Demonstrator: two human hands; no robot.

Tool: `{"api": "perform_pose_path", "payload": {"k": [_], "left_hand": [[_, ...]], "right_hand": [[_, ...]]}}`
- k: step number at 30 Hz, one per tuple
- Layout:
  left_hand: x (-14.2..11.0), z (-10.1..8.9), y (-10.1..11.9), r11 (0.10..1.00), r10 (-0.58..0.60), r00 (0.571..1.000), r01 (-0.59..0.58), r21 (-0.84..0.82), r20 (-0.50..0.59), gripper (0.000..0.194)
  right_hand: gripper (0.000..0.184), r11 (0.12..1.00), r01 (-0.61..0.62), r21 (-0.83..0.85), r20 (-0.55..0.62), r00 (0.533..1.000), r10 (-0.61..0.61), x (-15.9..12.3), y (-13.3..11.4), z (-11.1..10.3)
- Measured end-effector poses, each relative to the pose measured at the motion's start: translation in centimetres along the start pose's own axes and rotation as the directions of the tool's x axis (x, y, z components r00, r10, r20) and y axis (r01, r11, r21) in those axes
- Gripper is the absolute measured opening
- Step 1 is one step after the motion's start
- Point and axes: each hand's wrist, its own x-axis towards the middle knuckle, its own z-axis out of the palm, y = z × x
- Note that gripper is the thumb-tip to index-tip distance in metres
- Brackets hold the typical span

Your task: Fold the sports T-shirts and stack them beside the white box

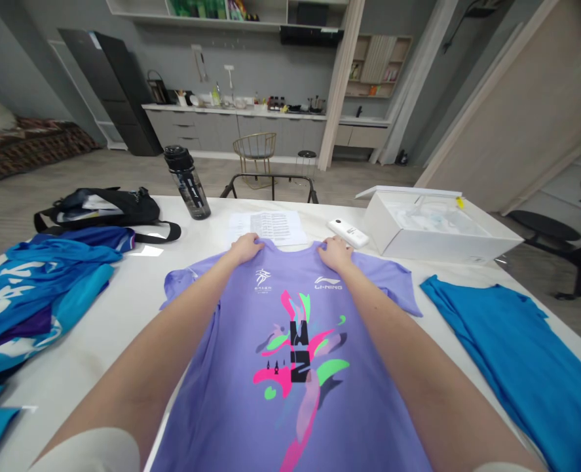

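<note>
A purple T-shirt (290, 367) with a pink, green and black print lies flat, front up, on the white table (123, 308), its collar pointing away from me. My left hand (245, 248) is closed on the shirt's left shoulder near the collar. My right hand (335, 252) is closed on the right shoulder. Both arms stretch forward over the shirt.
A pile of blue shirts (29, 301) lies at the left, a blue shirt (511, 347) at the right. Beyond the purple shirt are a printed paper (270, 226), a dark water bottle (187, 182), a black bag (108, 206), a white remote (348, 231) and an open white box (432, 226).
</note>
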Motion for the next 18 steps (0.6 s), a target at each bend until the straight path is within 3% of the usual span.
{"api": "perform_pose_path", "payload": {"k": [5, 8, 11, 15, 17, 18], "left_hand": [[1.3, 0.6, 0.3, 0.99, 0.092, 0.984, -0.107, -0.095, -0.155, 0.026], [2.1, 1.6, 0.2, 0.985, 0.17, 0.96, -0.172, 0.009, -0.223, 0.026], [1.7, 1.7, -0.8, 0.986, 0.153, 0.95, -0.129, 0.103, -0.272, 0.035], [-2.3, -1.4, -4.2, 0.964, 0.178, 0.908, -0.084, 0.253, -0.378, 0.043], [-5.3, -3.9, -6.7, 0.956, 0.139, 0.896, -0.009, 0.294, -0.423, 0.044], [-6.8, -5.0, -8.0, 0.959, 0.061, 0.898, 0.069, 0.277, -0.437, 0.044]], "right_hand": [[0.029, 0.997, 0.079, 0.01, -0.113, 0.991, -0.078, 1.3, 0.6, 0.6], [0.03, 0.996, 0.083, -0.032, -0.153, 0.984, -0.087, 1.8, 0.2, 1.0], [0.034, 0.995, 0.074, -0.072, -0.244, 0.966, -0.09, 1.2, -0.3, 1.1], [0.044, 0.985, 0.15, -0.089, -0.355, 0.919, -0.172, -1.4, -1.4, 0.7], [0.044, 0.968, 0.24, -0.074, -0.306, 0.918, -0.251, -3.2, -2.3, 0.6], [0.043, 0.958, 0.281, -0.053, -0.264, 0.922, -0.285, -4.1, -3.0, 0.7]]}}
